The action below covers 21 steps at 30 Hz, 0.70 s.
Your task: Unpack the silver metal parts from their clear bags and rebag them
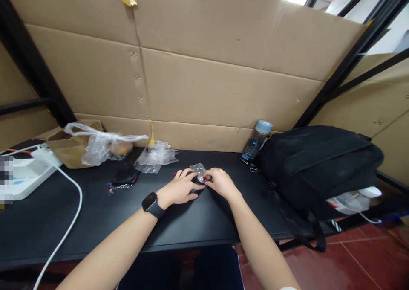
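Observation:
A small round object, shiny and clear or silvery on top, is at the table between my two hands; its kind cannot be made out. My left hand, below a black wristwatch, lies low with its fingers around the near left side of this object. From the right, my right hand pinches at its edge, where a bit of red shows by the fingertips. A crumpled clear plastic piece lies just behind. Something red pokes out beyond my left fingers, mostly hidden.
On the left are clear plastic bags, a black pouch with a keychain, a tied bag, a cardboard box and a white power strip with a cable. A bottle and black backpack stand right. Cardboard walls the back.

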Each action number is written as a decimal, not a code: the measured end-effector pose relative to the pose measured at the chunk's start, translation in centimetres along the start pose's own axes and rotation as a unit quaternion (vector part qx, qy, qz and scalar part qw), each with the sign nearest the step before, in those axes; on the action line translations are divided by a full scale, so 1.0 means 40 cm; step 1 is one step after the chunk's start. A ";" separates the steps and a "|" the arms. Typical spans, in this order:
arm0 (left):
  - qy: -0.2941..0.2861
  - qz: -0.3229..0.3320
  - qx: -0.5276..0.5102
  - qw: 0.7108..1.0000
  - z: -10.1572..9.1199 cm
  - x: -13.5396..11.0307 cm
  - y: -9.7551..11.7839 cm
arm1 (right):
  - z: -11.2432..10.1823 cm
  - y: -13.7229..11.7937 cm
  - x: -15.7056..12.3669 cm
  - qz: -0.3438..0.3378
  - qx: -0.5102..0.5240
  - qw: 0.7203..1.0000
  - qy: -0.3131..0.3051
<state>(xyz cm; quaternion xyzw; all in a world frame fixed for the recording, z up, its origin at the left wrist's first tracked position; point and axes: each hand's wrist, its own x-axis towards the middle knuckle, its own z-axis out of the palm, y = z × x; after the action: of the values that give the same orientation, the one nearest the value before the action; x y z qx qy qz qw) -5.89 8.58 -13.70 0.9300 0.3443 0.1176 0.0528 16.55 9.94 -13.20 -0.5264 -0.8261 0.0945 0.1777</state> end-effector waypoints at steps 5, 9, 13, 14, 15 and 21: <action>-0.007 0.007 -0.001 1.000 -0.003 0.001 0.005 | -0.017 -0.021 -0.014 -0.015 -0.059 0.998 -0.001; -0.017 0.009 -0.005 1.000 -0.006 0.001 0.007 | -0.009 -0.030 -0.012 -0.014 -0.075 0.997 0.007; -0.022 0.006 -0.009 1.000 -0.004 0.001 0.003 | 0.006 -0.039 0.000 0.004 -0.108 0.994 0.034; -0.024 0.005 -0.011 1.000 -0.003 0.000 0.002 | 0.009 -0.040 0.002 0.008 -0.120 0.992 0.044; -0.025 0.004 -0.013 1.000 -0.003 0.000 0.001 | 0.013 -0.041 0.005 0.011 -0.133 0.990 0.054; -0.042 0.008 -0.026 0.999 -0.011 -0.001 0.002 | 0.032 -0.036 0.024 0.021 -0.189 0.976 0.108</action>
<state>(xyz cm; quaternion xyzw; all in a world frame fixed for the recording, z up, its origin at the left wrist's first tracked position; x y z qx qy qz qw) -5.98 8.48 -13.26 0.9350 0.3316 0.0878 0.0899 14.45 10.23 -13.70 -0.5746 -0.7939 -0.1168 0.1613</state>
